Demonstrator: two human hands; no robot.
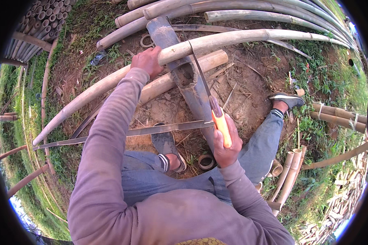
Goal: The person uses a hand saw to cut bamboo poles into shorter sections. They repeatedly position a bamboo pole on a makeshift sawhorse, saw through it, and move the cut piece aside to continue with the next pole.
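- Gripping a long pale bamboo pole [216,41] near the centre top of the frame, the left hand [147,61] is wrapped over its upper side, just left of where the pole crosses a grey wooden chopping block [192,87].
- The right hand [225,143], lower centre-right, is closed around the orange handle of a long-bladed knife [206,87]; the blade runs up and to the left and its tip meets the pole at the block.
- The pole sweeps from the lower left of the frame up over the block and away to the upper right; it rests on the block and on a shorter thick bamboo section [180,75] lying under it.
- Judged by its length and thickness, the pole looks stiff, hollow and fairly light for its size, with a smooth, rounded skin that could roll or slip under a loose grip; holding it close beside the cutting point, as the left hand does, looks the steadiest place.
- A thin split bamboo strip [131,132] lies across the middle of the frame over the person's knee.
- More bamboo poles [249,16] lie stacked along the upper edge, cut bamboo tubes [41,20] are bundled at the upper left, and short offcuts [290,171] stand at the lower right on bare earth and grass.
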